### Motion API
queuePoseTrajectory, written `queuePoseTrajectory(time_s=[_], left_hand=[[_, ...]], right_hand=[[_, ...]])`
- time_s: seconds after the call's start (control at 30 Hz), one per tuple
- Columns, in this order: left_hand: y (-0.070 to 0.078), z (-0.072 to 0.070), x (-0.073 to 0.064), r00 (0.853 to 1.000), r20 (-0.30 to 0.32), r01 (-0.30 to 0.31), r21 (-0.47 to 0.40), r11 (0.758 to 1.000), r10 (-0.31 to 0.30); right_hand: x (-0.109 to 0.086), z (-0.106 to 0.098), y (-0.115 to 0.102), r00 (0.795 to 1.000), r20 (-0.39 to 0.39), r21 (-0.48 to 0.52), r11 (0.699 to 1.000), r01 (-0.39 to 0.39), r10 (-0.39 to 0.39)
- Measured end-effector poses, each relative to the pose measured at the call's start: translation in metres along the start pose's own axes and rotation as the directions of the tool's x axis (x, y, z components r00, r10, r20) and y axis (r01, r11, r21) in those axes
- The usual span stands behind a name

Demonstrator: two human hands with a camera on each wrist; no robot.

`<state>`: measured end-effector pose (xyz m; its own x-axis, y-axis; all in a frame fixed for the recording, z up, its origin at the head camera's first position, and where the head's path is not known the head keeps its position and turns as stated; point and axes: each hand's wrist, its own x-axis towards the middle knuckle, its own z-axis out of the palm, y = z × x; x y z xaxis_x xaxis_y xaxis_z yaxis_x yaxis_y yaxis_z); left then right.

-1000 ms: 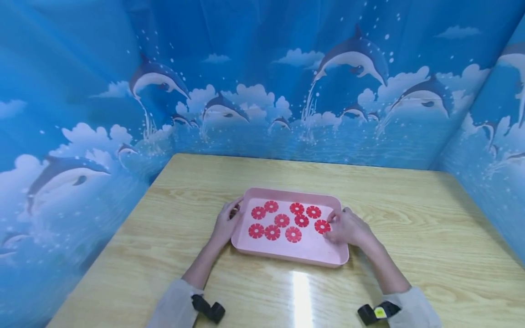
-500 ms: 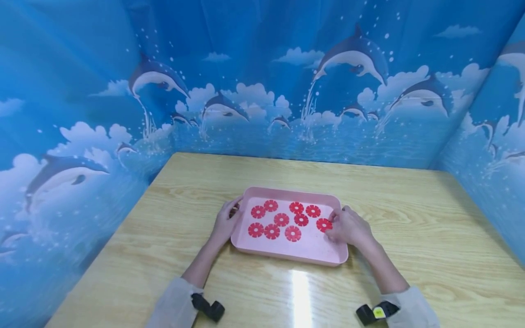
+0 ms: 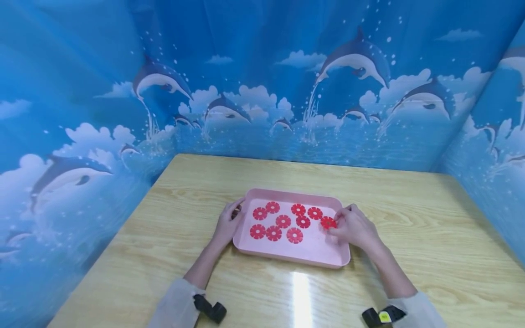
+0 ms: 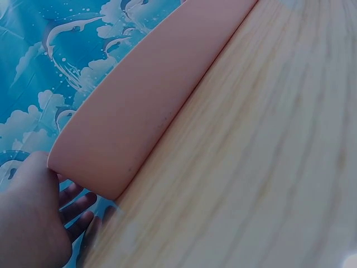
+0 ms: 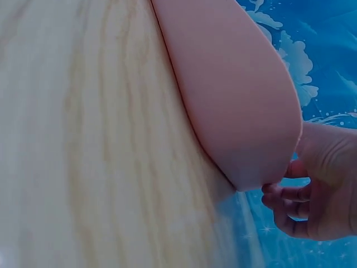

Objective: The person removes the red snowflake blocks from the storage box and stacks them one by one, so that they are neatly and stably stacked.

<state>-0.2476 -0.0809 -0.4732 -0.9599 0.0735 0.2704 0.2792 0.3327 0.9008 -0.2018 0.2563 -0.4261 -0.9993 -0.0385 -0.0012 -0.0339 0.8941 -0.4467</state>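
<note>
A shallow pink tray stands on the table, holding several flat red notched discs, spread out singly or edge to edge. My left hand holds the tray's left end, its thumb at the rim and its other fingers outside the wall, as the left wrist view also shows. Over the tray's right end, my right hand pinches the rightmost red disc between thumb and finger. In the right wrist view, its other fingers are curled outside the end wall; the pinched disc is hidden there by the tray.
The tray sits mid-way on a light wood-grain table. Blue curtains printed with dolphins hang behind the table and along both sides. A bright light reflection shows on the table in front of the tray.
The rightmost disc has shifted slightly right and up in view with my right hand, and now looks tilted. My left hand and the other discs keep their places.
</note>
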Motion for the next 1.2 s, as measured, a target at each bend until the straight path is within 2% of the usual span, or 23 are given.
queuePoseTrajectory(time_s=[0.6, 0.73, 0.97, 1.2], left_hand=[[0.001, 0.002, -0.001, 1.000, -0.009, -0.013, -0.008, 1.000, 0.013], [0.001, 0.001, -0.001, 1.000, -0.013, -0.013, -0.004, 1.000, 0.013], [0.002, 0.001, -0.001, 1.000, -0.007, -0.011, 0.004, 1.000, 0.011], [0.001, 0.000, 0.000, 1.000, -0.006, -0.024, 0.011, 1.000, 0.024]], right_hand=[[-0.014, -0.037, 0.002, 0.997, -0.034, 0.073, 0.995, -0.069, 0.071], [-0.019, -0.040, 0.012, 0.996, -0.065, 0.095, 0.994, -0.056, 0.063], [-0.028, -0.043, 0.042, 0.990, -0.138, 0.099, 0.995, -0.008, 0.021], [-0.033, -0.038, 0.062, 0.989, -0.144, 0.114, 0.994, 0.001, 0.015]])
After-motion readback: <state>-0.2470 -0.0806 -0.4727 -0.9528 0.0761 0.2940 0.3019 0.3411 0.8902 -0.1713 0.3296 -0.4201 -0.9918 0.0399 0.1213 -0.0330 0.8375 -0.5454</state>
